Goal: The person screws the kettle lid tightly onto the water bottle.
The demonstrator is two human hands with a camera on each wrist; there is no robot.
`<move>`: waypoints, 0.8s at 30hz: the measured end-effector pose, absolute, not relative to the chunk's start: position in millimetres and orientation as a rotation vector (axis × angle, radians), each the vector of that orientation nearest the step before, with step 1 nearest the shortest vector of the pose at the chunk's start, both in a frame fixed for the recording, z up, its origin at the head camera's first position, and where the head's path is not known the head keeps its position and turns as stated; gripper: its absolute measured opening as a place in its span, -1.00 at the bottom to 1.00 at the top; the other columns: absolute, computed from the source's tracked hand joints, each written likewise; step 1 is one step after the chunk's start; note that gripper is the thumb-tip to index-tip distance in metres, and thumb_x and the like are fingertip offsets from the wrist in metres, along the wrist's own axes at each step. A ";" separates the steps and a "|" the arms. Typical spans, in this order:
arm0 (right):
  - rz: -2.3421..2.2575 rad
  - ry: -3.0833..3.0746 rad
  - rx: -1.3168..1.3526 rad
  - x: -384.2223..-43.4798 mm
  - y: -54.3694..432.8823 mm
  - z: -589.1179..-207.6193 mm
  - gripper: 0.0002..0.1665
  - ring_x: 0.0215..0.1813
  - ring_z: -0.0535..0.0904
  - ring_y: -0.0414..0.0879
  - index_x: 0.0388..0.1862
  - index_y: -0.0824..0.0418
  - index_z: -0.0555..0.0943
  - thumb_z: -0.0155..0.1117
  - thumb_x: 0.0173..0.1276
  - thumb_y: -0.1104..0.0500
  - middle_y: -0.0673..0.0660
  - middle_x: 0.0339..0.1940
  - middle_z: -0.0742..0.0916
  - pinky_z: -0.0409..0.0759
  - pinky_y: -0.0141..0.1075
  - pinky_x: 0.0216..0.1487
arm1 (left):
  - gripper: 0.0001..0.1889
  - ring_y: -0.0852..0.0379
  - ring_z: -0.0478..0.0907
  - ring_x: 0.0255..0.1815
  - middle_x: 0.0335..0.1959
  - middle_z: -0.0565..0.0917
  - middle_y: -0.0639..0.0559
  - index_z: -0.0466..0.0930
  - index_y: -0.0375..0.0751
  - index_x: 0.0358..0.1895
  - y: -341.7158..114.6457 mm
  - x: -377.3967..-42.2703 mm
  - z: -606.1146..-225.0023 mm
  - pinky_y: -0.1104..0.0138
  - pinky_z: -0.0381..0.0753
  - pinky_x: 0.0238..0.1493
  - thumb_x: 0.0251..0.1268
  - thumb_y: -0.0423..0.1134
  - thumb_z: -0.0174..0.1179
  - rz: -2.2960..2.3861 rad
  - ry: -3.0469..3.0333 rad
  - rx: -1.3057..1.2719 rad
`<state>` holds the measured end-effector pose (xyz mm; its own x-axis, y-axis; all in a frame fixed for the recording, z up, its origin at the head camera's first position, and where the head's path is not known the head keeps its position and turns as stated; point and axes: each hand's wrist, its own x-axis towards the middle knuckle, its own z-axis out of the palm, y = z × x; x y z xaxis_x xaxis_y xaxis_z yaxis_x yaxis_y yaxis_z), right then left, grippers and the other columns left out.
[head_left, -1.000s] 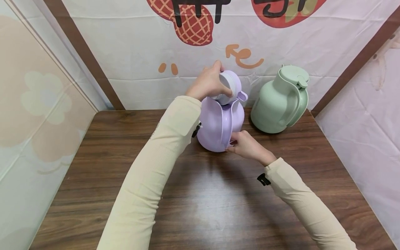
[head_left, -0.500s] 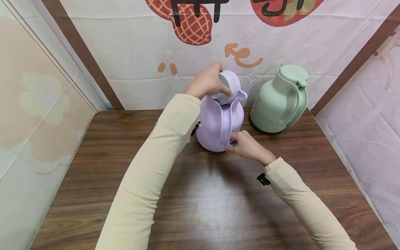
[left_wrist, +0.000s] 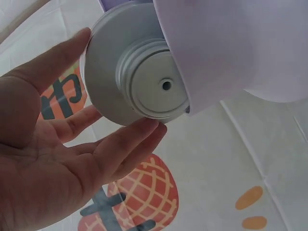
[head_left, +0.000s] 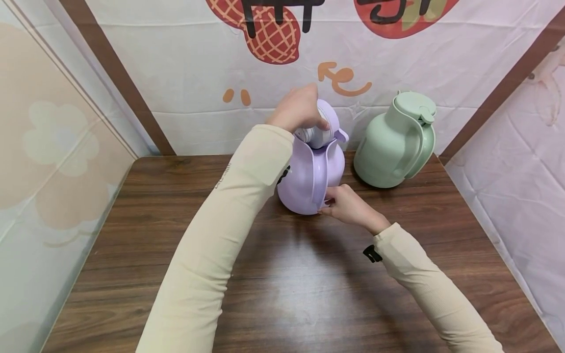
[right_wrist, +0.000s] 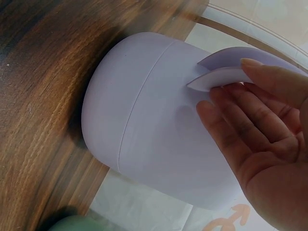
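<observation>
A lilac vacuum jug (head_left: 297, 184) stands upright on the table, its lid (head_left: 326, 128) raised on edge at the mouth. My left hand (head_left: 301, 110) reaches over the top and grips the lid's rim between thumb and fingers. In the left wrist view the lid's pale underside (left_wrist: 156, 86) shows a stepped plug with a small centre hole, partly hidden by the jug's spout wall (left_wrist: 211, 57). Low on the jug, my right hand (head_left: 348, 208) pinches the bottom end of the handle (head_left: 320, 176). The right wrist view has the thumb and fingers on either side of the handle tip (right_wrist: 216, 79).
A green jug (head_left: 393, 142) with its lid down stands to the right, close to the lilac one. The brown wooden table (head_left: 282, 294) ends at a printed cloth wall (head_left: 190, 98) behind, with more cloth on both sides.
My left hand has shifted slightly to the right and rolled over the lid, and more of the plug on its underside shows. The right hand and both jugs keep their places.
</observation>
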<state>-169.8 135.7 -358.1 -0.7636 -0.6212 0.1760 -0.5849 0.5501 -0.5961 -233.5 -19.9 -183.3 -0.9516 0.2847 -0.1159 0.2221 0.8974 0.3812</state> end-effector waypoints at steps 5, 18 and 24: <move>-1.025 2.707 -1.053 -170.1 136.0 -358.7 -0.87 -0.33 0.65 -0.05 -0.43 0.27 0.62 0.35 -0.01 0.37 0.12 -0.42 0.72 0.57 -0.27 -0.30 | -0.38 0.06 0.33 0.03 0.03 0.46 -0.03 0.30 -0.21 0.12 -19.8 -232.5 -183.2 0.32 0.28 0.06 0.02 -0.06 0.32 0.565 2.910 0.401; -1.039 2.708 -1.045 -170.6 136.3 -360.8 -0.86 -0.33 0.64 -0.08 -0.42 0.26 0.61 0.34 -0.02 0.38 0.11 -0.41 0.72 0.57 -0.32 -0.30 | -0.31 0.06 0.22 0.19 0.25 0.36 0.06 0.26 0.05 0.31 -21.4 -231.6 -183.5 0.31 0.20 0.16 0.05 -0.10 0.31 0.572 2.870 0.414; -1.057 2.702 -1.058 -170.2 136.7 -361.2 -0.86 -0.32 0.65 -0.07 -0.42 0.26 0.61 0.33 -0.02 0.38 0.12 -0.41 0.72 0.58 -0.25 -0.30 | -0.32 0.05 0.24 0.17 0.21 0.38 0.03 0.30 0.02 0.27 -22.5 -231.7 -184.9 0.30 0.21 0.14 0.02 -0.10 0.34 0.568 2.883 0.421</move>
